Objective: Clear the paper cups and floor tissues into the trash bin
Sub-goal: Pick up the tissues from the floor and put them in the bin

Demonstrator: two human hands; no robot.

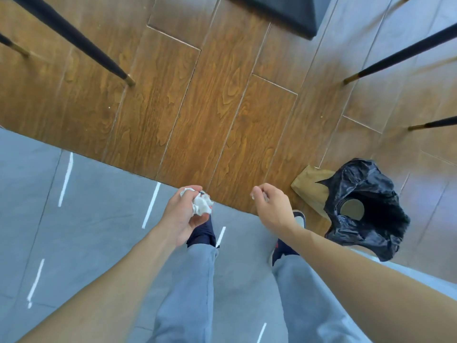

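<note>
My left hand (184, 214) is closed around a crumpled white tissue (201, 205), held above my left shoe. My right hand (270, 206) hangs to its right with the fingers curled, and a small white scrap shows at the fingertips (253, 195). The trash bin (366, 209), lined with a black plastic bag, stands on the floor to the right of my right hand. A round paper cup (352, 209) lies inside the bin.
A brown paper bag (310, 188) lies on the wooden floor against the bin. Black chair legs (74, 39) with gold tips stand at upper left and at right (395, 58). A dark furniture base (284, 13) sits at top centre. Grey tiled floor (86, 206) lies under my feet.
</note>
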